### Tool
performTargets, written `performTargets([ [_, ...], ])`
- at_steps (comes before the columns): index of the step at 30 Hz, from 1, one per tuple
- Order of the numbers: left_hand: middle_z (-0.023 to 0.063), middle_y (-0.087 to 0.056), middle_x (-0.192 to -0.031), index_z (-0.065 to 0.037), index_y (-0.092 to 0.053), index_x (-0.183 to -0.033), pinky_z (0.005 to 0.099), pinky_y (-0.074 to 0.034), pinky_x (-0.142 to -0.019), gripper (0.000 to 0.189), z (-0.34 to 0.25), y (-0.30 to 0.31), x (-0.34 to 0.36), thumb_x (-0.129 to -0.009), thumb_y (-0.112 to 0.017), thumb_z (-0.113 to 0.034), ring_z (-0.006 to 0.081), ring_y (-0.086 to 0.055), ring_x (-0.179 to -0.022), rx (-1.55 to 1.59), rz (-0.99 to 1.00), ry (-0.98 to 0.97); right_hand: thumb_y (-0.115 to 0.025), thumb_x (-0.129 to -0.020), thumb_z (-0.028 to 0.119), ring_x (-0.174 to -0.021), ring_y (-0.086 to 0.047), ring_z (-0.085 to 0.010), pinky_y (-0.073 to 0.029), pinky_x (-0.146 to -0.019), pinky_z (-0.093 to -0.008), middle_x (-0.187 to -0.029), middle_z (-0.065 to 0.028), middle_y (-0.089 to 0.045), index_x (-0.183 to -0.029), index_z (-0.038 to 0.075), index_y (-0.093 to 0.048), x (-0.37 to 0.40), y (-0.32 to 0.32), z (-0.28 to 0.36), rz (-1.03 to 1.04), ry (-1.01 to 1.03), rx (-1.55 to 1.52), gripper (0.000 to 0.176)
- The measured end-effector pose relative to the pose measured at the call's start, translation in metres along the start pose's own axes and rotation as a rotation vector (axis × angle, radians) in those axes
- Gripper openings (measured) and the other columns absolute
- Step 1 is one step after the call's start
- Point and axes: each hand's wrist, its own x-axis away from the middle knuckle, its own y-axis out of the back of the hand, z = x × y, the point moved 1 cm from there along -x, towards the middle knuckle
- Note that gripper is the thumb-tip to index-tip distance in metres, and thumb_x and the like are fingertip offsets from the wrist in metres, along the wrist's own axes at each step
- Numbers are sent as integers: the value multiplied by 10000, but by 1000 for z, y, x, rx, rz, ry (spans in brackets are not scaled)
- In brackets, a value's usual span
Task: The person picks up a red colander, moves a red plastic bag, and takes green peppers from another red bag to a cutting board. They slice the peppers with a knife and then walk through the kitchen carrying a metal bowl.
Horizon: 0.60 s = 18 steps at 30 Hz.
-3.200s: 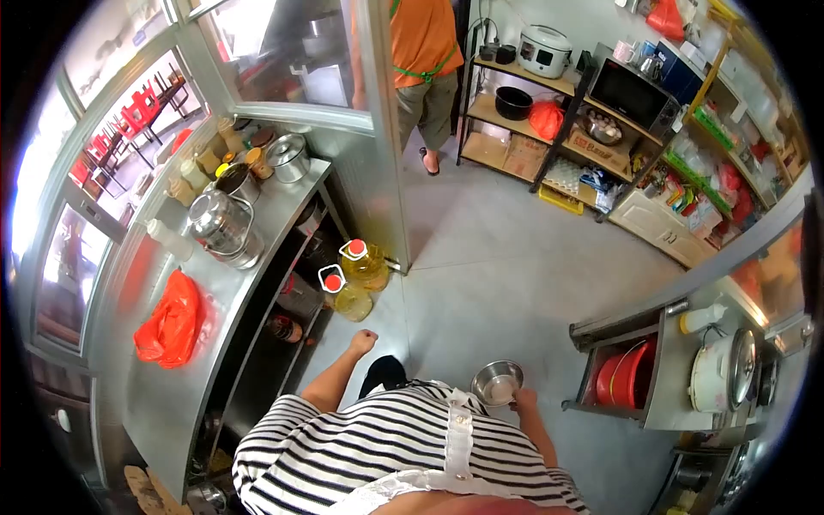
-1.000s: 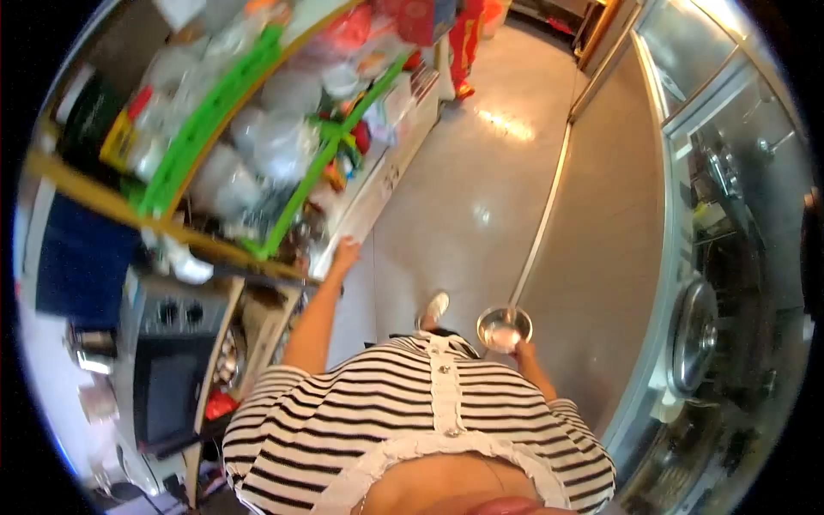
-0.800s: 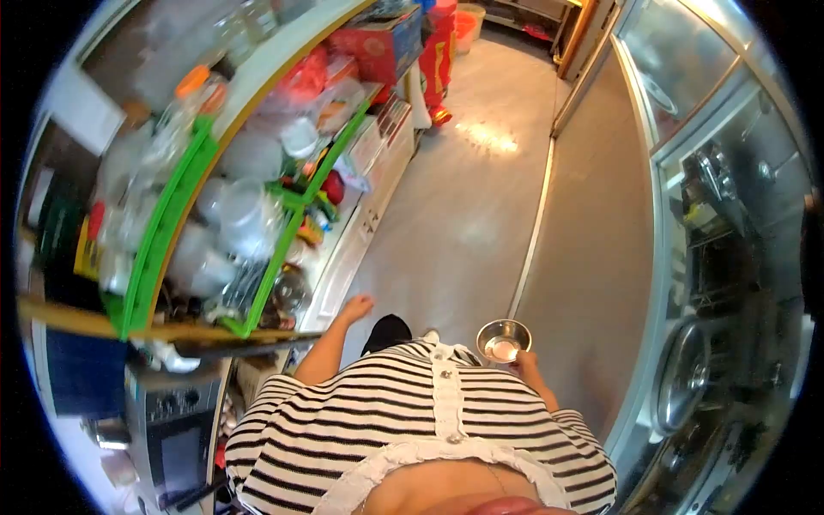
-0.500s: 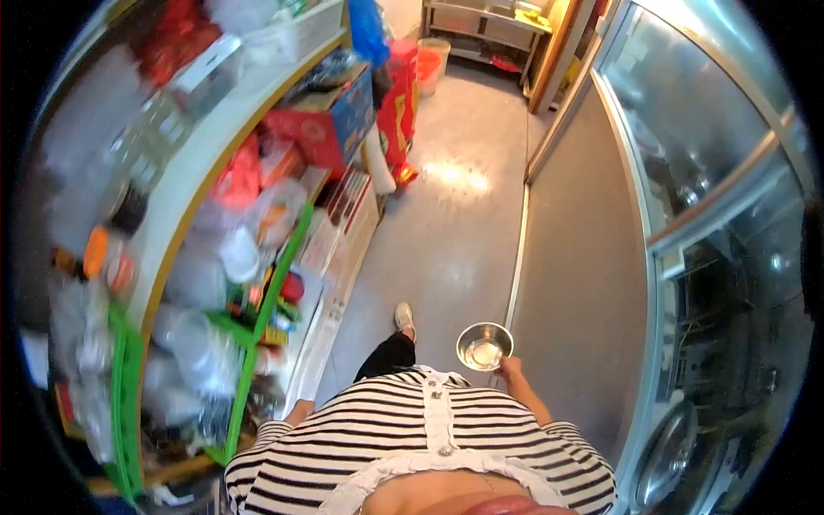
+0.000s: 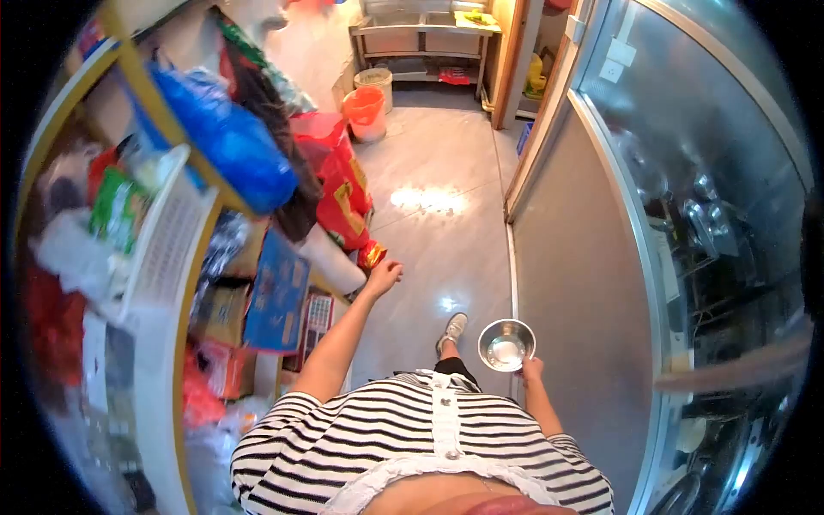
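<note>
A round stainless steel bowl (image 5: pixel 506 346) hangs low at my right side, its shiny inside facing up. My right hand (image 5: pixel 532 369) grips it by the near right rim. In front of me on the left, my left hand (image 5: pixel 385 276) is stretched forward with nothing in it, the fingers loosely bent. Close to that hand lies a small red and gold packet (image 5: pixel 372 255), at the foot of a big red bag (image 5: pixel 336 176); whether they touch is hard to tell.
Crowded shelves (image 5: pixel 176 343) line the left, with a blue plastic bag (image 5: pixel 227 137) and a blue box (image 5: pixel 279 292). A glazed partition (image 5: pixel 592 249) runs along the right. Ahead stand a red-lined bucket (image 5: pixel 366 112), a pale bucket (image 5: pixel 375 79) and a metal sink (image 5: pixel 395 43).
I have moved forward along the passage. My left arm has swung forward from beside my body. The bowl stays in my right hand, and the shelves have slid back past me.
</note>
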Motion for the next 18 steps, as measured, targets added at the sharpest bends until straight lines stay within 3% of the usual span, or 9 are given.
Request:
performTargets([
  [5,50,-565,-649,-24,-526,-734,268,-432,-536,248,19,-22,-85,-826,-465,-246,129,-545,-594,-194,147,91,-503,-675,48,-435,-519,-231,-402,-345,-362,-592,-125,-520,-672,-64,-520,-139,-40,44,-24,48,163,113],
  [6,60,-572,-627,-34,-554,-730,287,-433,-525,278,59,-19,-91,-810,-474,-288,140,-539,-560,-355,124,54,-503,-677,49,-434,-520,-233,-403,-344,-364,-591,-126,-522,-681,-70,-524,-163,-52,61,-29,71,200,121],
  [8,79,-588,-601,-63,-605,-668,342,-441,-515,353,112,-4,-78,-775,-470,-371,173,-541,-502,-381,304,491,-508,-682,58,-441,-528,-229,-412,-350,-360,-603,-133,-535,-700,-72,-537,-207,-91,115,29,125,245,135],
  [9,88,-606,-644,-64,-614,-665,370,-445,-531,369,181,7,-72,-774,-458,-380,202,-568,-546,-460,409,601,-513,-685,66,-450,-536,-221,-420,-359,-355,-617,-139,-547,-709,-67,-546,-215,-111,155,88,145,269,140],
  [10,91,-614,-671,-77,-631,-695,394,-443,-541,368,196,19,-54,-782,-437,-377,226,-580,-587,-715,483,172,-517,-688,75,-459,-543,-214,-429,-367,-350,-631,-144,-559,-719,-63,-554,-222,-128,194,145,156,309,146],
  [11,97,-614,-675,-74,-630,-693,395,-444,-543,361,202,30,-30,-778,-438,-369,229,-581,-593,-768,501,179,-541,-667,91,-458,-548,-208,-436,-383,-336,-626,-142,-561,-718,-48,-561,-238,-149,228,232,139,403,149],
  [12,104,-613,-679,-72,-629,-691,396,-445,-545,354,198,41,-19,-773,-440,-360,232,-582,-599,-615,424,483,-544,-650,108,-442,-543,-220,-439,-385,-334,-599,-145,-550,-698,-46,-552,-278,-178,238,245,309,626,162],
  [14,116,-611,-687,-68,-627,-688,397,-446,-549,339,187,53,-10,-764,-444,-342,238,-584,-612,-332,191,956,-526,-659,121,-443,-545,-228,-450,-375,-338,-587,-147,-544,-662,-52,-525,-312,-235,293,389,241,470,173],
  [18,142,-608,-702,-60,-624,-680,400,-449,-557,309,177,56,-79,-747,-451,-307,249,-589,-637,-214,90,1151,-501,-676,83,-433,-528,-178,-459,-367,-312,-539,-94,-504,-616,-12,-487,-354,-352,404,547,231,315,113],
])
